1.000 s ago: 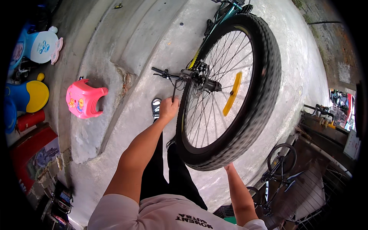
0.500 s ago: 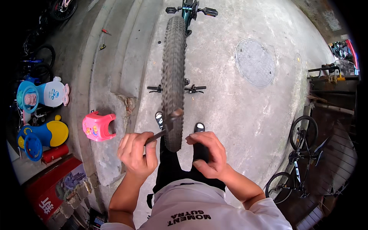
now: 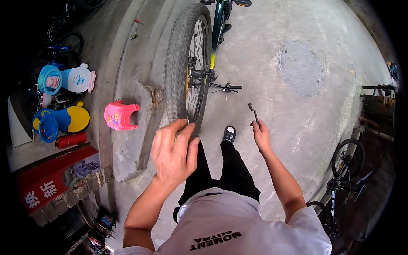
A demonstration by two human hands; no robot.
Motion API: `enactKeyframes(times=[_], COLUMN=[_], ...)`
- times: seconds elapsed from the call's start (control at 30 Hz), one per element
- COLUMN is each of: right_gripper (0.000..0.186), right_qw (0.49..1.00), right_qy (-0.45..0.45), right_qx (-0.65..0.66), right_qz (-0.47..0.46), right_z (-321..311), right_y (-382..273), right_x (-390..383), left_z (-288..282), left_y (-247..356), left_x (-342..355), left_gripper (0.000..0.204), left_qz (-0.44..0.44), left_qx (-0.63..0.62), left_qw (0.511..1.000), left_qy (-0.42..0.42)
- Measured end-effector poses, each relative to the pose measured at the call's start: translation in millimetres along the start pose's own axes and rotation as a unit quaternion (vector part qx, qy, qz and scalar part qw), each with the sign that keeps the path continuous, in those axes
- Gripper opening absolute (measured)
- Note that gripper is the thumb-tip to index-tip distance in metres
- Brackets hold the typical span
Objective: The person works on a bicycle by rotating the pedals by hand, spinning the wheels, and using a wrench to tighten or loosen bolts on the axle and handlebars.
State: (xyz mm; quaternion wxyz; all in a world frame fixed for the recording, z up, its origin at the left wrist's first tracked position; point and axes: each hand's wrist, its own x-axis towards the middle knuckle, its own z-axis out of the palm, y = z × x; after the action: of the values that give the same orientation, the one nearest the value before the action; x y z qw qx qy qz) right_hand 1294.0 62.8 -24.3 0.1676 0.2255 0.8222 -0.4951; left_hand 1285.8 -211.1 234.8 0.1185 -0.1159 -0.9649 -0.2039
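Note:
In front of me stands a bicycle turned upside down, its handlebar (image 3: 227,87) low by the ground. Its knobby tyre (image 3: 173,63) rises close to me, and the spokes and hub (image 3: 197,76) show on its right side. My left hand (image 3: 173,153) is at the near edge of this wheel, fingers bent and apart, fingertips at or very near the tyre and rim. Exact contact is hard to make out. Out to the right, my right hand (image 3: 261,134) grips the lower end of a dark wrench (image 3: 253,112), whose ring-shaped head points up and away from me.
A pink plastic stool (image 3: 121,115) stands left beside a concrete step (image 3: 138,95). Ride-on toys (image 3: 70,119) and a red cylinder (image 3: 71,140) sit farther left. A hammer-like tool (image 3: 135,30) lies on the steps. Another bicycle (image 3: 333,191) is at right; a manhole cover (image 3: 301,67) lies ahead.
The wrench has passed from my left hand to my right, which has moved away to the right. The wheel now shows its spoked side, and the view has shifted.

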Motion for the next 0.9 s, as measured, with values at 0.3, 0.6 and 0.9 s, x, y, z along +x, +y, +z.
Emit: enactKeyframes(times=[0.3, 0.6, 0.9], right_gripper=[0.037, 0.032, 0.020], right_qw=[0.992, 0.997, 0.995], right_qy=[-0.117, 0.023, 0.009], right_qx=[-0.049, -0.009, -0.017], right_qz=[0.003, -0.072, -0.095], right_z=[61.4, 175.5, 230.1], right_y=[38.5, -32.8, -54.0], right_x=[38.0, 127.4, 136.6], left_z=[-21.7, -22.6, -46.8], left_y=[-46.7, -35.7, -80.4], left_x=[70.2, 67.4, -33.2], left_gripper=[0.038, 0.046, 0.052], left_qz=[-0.009, -0.016, -0.183], left_qx=[0.115, 0.050, 0.091], left_qw=[0.992, 0.993, 0.978], left_qy=[0.058, 0.101, 0.031])
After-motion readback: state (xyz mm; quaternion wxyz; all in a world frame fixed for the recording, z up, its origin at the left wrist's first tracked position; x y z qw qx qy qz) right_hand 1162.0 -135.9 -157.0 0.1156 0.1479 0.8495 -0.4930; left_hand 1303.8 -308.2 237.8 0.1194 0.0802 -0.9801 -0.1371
